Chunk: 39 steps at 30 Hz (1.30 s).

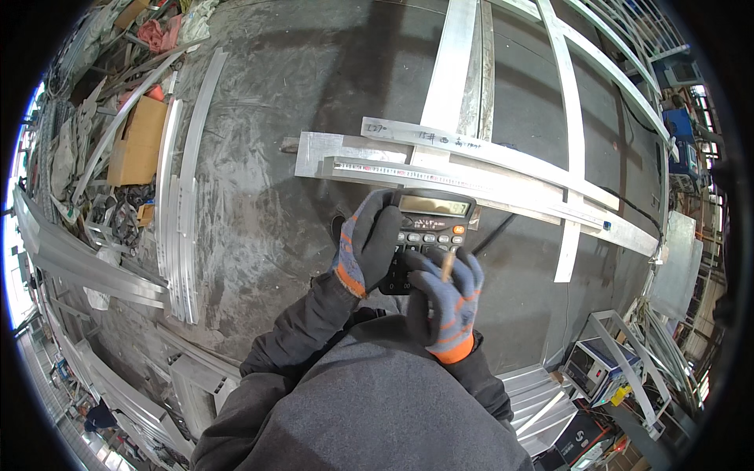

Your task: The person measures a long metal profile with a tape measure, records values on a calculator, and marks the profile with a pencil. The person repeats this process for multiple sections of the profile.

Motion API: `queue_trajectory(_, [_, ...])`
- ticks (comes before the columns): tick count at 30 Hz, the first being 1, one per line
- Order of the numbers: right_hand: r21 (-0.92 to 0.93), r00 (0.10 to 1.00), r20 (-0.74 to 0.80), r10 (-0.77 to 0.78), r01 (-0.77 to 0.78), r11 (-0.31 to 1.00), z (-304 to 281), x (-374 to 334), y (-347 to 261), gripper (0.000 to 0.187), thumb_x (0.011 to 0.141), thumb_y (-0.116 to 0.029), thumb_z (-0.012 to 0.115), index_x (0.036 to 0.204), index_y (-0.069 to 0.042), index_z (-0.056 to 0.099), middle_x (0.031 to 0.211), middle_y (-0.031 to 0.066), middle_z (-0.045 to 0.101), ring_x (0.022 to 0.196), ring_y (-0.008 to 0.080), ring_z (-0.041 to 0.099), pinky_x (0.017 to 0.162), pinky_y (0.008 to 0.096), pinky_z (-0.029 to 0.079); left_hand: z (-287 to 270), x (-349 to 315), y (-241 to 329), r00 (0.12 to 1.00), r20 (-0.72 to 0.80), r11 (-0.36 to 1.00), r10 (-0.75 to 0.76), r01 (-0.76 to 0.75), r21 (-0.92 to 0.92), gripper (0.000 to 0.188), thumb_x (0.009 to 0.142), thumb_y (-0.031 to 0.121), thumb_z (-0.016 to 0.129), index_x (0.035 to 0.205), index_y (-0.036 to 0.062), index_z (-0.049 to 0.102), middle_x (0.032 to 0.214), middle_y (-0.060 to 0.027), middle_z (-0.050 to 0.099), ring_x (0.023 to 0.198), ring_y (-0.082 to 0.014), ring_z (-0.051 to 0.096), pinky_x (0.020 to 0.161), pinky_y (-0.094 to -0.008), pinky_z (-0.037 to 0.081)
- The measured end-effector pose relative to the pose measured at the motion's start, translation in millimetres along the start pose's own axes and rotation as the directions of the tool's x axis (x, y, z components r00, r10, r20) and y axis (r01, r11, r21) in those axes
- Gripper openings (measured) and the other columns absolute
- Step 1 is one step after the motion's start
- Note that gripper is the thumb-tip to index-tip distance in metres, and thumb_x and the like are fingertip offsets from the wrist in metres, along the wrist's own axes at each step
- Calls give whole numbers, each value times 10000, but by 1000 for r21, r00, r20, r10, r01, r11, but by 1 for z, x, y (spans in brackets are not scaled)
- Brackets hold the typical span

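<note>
My left hand (369, 239), in a grey and orange glove, is closed around the left side of a black desk calculator (424, 223). The calculator's screen is tilted up toward me, with digits showing. My right hand (449, 302), gloved the same way, is over the lower right keys and hides some of them. A short tan stick (448, 267), its kind unclear, pokes out between the right fingers. Just beyond the calculator lies a long measuring scale (408, 174) on pale metal bars. One metal bar (471, 145) behind it carries handwritten marks.
Long metal strips (188, 180) lie on the floor at the left, beside a cardboard box (140, 143) and heaped scrap. Crossing metal bars (567, 102) extend to the far right. Near right stand a metal frame (628, 361) and a ribbed metal panel (542, 404).
</note>
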State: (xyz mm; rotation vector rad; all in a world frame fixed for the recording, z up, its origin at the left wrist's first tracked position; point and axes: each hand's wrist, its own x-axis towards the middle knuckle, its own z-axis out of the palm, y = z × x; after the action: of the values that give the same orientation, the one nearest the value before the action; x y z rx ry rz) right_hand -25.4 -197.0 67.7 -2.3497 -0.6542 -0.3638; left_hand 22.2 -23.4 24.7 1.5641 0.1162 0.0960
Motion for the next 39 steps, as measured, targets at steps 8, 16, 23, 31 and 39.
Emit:
queue_trajectory(8, [61,994,-107,2,4,998,-12,-21,3,383,709,71,660,1040,-121,639,1134,58,801,1077,284,663,955,488,474,-6,4,-4,979,-62,967,-196,183,-178,288,1099,196,544,1231,-26,670,985,-53,708,891,-96,595,794,-305,524])
queue_trajectory(16, [-19,994,-107,38,-40,999,-6,-9,6,314,754,26,675,1025,-131,643,1169,47,794,1112,308,660,997,510,449,-4,5,-1,985,-22,980,-169,165,-106,258,1097,176,535,1214,-16,662,959,-21,682,866,-81,578,769,-290,511])
queue_trajectory(23, [-44,995,-95,26,-30,999,-6,-3,9,353,769,57,644,1073,-123,653,1159,45,791,1112,311,661,1008,515,452,-2,5,6,989,-19,986,-147,145,-77,284,1097,200,540,1223,-26,659,950,-33,696,882,-86,584,785,-293,511])
queue_trajectory(31, [55,990,-138,33,-26,998,-17,-5,9,394,778,118,631,1111,-87,666,1066,74,794,1081,308,659,991,482,479,0,7,0,979,-40,961,-201,189,-200,240,1087,156,549,1204,-22,661,948,-14,672,849,-60,568,748,-279,513])
queue_trajectory(39, [620,682,17,731,-581,527,-21,-11,20,239,1007,38,477,1210,28,603,1145,156,701,993,153,643,855,312,541,-1,9,-7,978,-1,955,-208,203,-215,229,1097,144,525,1192,-13,662,953,-15,681,835,-63,594,736,-273,521])
